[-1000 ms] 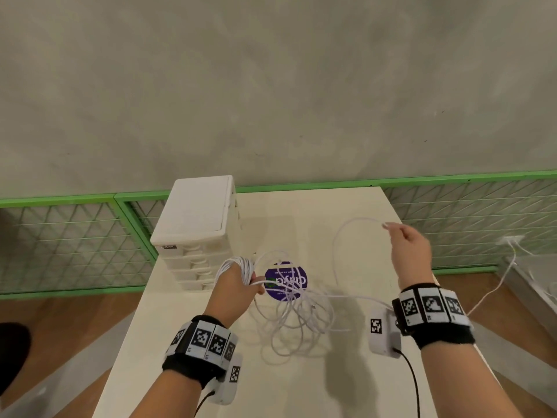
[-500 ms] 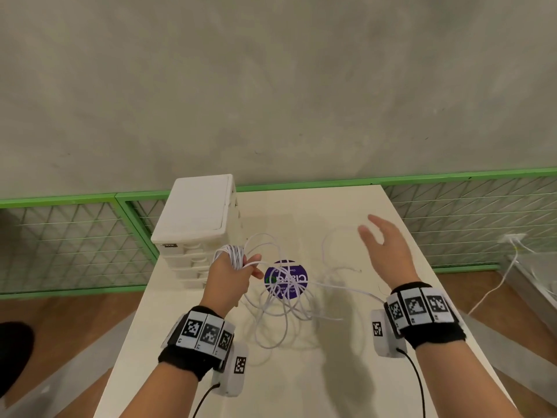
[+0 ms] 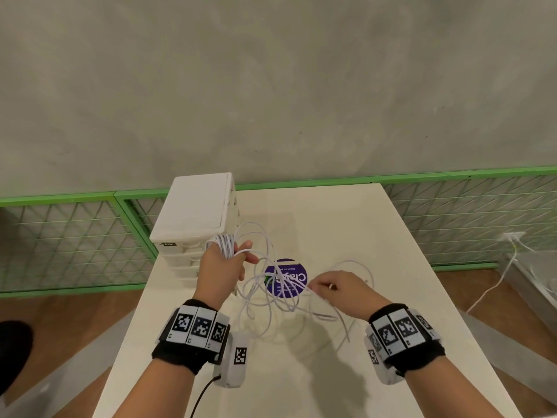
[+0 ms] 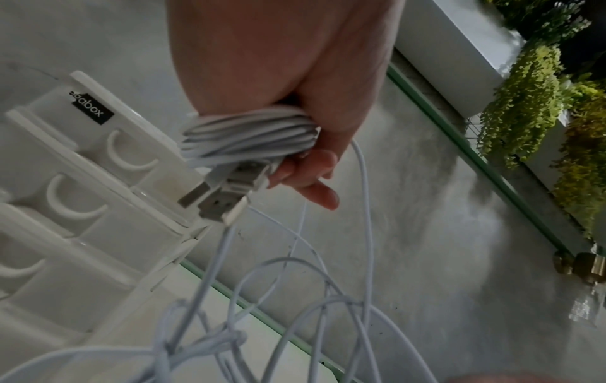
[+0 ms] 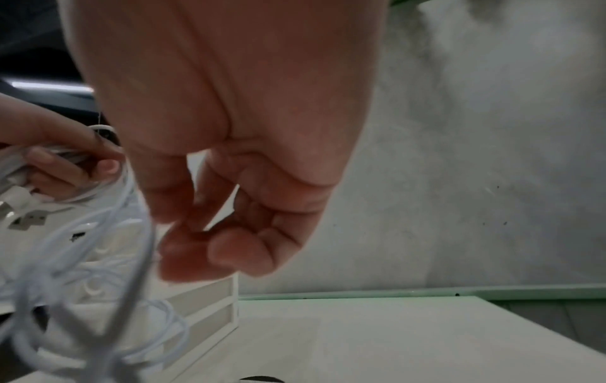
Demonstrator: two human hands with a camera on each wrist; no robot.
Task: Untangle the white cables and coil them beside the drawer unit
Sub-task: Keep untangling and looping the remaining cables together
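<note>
Two hands, one drawer unit [image 3: 196, 224], one tangle of white cables [image 3: 271, 294]; number of separate cables in it impossible to count. Left hand [image 3: 221, 267] raised just beside the drawer unit, fingers [image 4: 308, 176] curled round a tight coil [image 4: 249, 134] of cable wound about them, two USB plugs [image 4: 216, 199] hanging below the coil. Right hand [image 3: 340, 294] lower, over the surface [image 3: 376, 236], fingers [image 5: 200, 248] narrowed to a pinch on one strand. Loose loops strung between both hands, sagging onto the surface over one round purple sticker [image 3: 286, 277].
</note>
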